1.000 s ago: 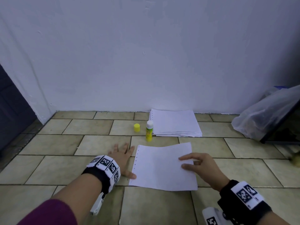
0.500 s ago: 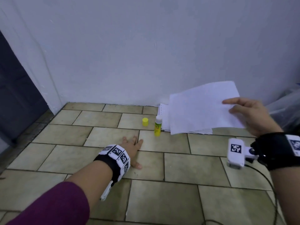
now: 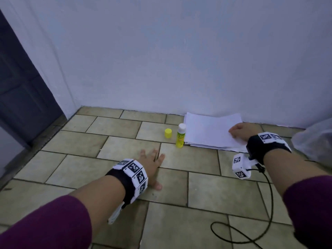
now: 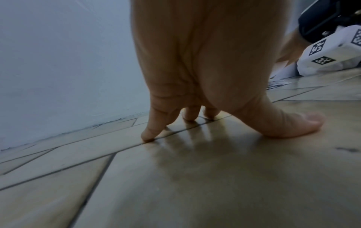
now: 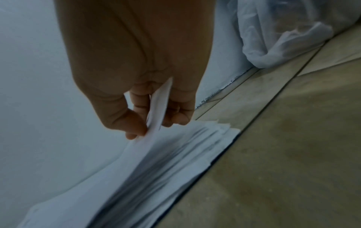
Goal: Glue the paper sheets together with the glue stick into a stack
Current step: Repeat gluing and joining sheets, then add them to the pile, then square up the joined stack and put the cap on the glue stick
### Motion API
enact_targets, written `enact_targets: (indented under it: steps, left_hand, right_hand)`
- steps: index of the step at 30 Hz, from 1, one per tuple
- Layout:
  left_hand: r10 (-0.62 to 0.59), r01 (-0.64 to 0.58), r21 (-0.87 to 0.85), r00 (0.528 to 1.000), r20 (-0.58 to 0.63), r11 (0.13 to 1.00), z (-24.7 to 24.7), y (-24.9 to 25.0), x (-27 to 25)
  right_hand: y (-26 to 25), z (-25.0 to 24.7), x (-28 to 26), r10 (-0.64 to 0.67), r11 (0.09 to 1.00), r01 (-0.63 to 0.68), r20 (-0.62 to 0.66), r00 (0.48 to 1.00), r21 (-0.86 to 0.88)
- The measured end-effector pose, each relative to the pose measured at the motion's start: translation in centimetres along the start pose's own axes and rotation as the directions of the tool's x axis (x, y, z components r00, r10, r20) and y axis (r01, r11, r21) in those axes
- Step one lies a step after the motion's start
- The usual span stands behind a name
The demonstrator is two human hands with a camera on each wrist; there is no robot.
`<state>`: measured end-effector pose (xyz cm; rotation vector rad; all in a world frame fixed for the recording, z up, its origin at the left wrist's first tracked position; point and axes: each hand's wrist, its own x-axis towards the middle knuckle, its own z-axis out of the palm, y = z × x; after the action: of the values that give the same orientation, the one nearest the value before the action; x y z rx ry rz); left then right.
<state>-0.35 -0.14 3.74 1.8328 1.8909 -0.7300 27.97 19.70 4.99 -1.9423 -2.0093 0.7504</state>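
Beige tile floor (image 3: 115,169) underfoot, dark door (image 3: 19,90) at far left. Left hand (image 3: 150,168) spread wide and flat on the tiles, fingertips (image 4: 148,135) and thumb pressing down, holding nothing; forearm reaching forward in a purple sleeve (image 3: 45,225), marker band (image 3: 133,174) round the wrist. Just beyond the fingers, yellow cap (image 3: 168,133) standing alone, then glue stick (image 3: 180,135) upright and uncapped, just beside the left edge of the stack (image 3: 208,133). Stack lying against the white wall (image 3: 179,60), sheets fanned loosely at the near edge. Right hand (image 3: 239,131) palm down over the stack's right side, thumb and curled fingers (image 5: 134,125) pinching the edge of the top sheet (image 5: 158,108), lifted a little off the pile. Right wrist banded too, with a white camera (image 3: 240,166) hanging below and a black cable (image 3: 251,238) looping across the tiles. Clear plastic bag (image 3: 314,142) at far right, near the stack but apart.
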Motion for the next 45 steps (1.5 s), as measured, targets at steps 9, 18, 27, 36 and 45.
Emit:
enact_targets:
  steps: [9, 18, 27, 36, 45]
  left_hand:
    - [-0.015, 0.015, -0.025, 1.0, 0.012, 1.0, 0.8, -0.3, 1.2]
    - [-0.006, 0.007, -0.033, 1.0, 0.026, 0.999, 1.0, -0.5, 1.6]
    - [-0.025, 0.026, -0.02, 0.999, 0.048, 0.999, 0.8, -0.2, 1.5]
    - [-0.034, 0.034, -0.013, 0.997, 0.067, 0.999, 0.5, -0.1, 1.5]
    - [-0.026, 0.027, -0.019, 0.997, 0.068, 0.999, 0.6, -0.2, 1.5]
  right_hand:
    - [0.0, 0.3, 1.2, 0.039, 0.983, -0.037, 0.008, 0.999, -0.181]
    - [0.3, 1.2, 3.0, 0.041, 0.962, -0.022, 0.067, 0.997, -0.271]
    - [0.5, 0.1, 3.0, 0.057, 0.998, -0.052, 0.124, 0.991, -0.046]
    - [0.4, 1.0, 3.7, 0.074, 0.997, -0.075, 0.085, 0.994, 0.007]
    - [-0.1, 0.7, 3.6, 0.082, 0.995, -0.087, 0.1, 0.992, 0.056]
